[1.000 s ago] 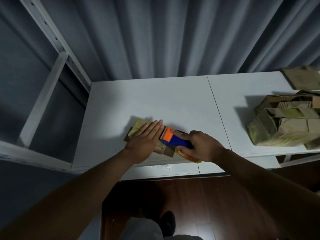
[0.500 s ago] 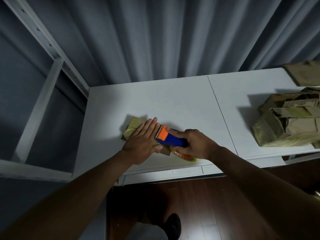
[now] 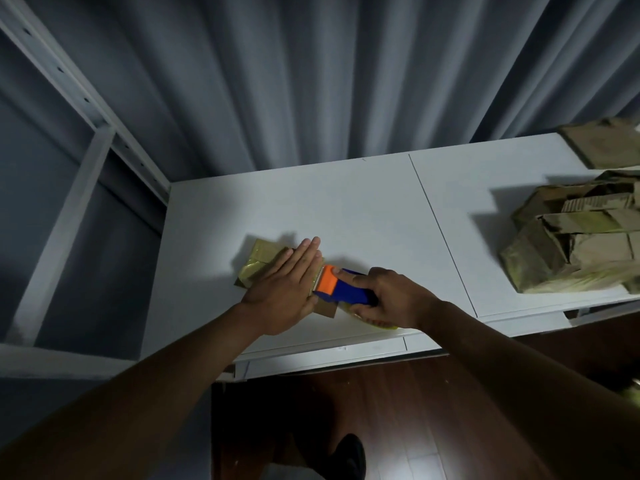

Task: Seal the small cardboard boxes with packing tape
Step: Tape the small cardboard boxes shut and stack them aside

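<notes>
A small flat cardboard box (image 3: 261, 259) lies on the white table (image 3: 346, 209), its top shiny with tape. My left hand (image 3: 284, 285) presses flat on the box with straight fingers and covers most of it. My right hand (image 3: 391, 296) grips a blue and orange tape dispenser (image 3: 341, 289), forefinger stretched along its top. The dispenser's orange toothed end sits on the box's right end, against my left hand. A yellowish tape roll shows under my right hand.
A heap of cardboard boxes (image 3: 581, 244) fills the right end of the table, with another box (image 3: 599, 143) behind it. A grey metal shelf frame (image 3: 86, 140) stands at the left. Grey curtains hang behind. Dark wooden floor lies below the table edge.
My left hand's fingers have slid a little farther over the box. The dispenser stays at the box's right end. The camera view has shifted slightly.
</notes>
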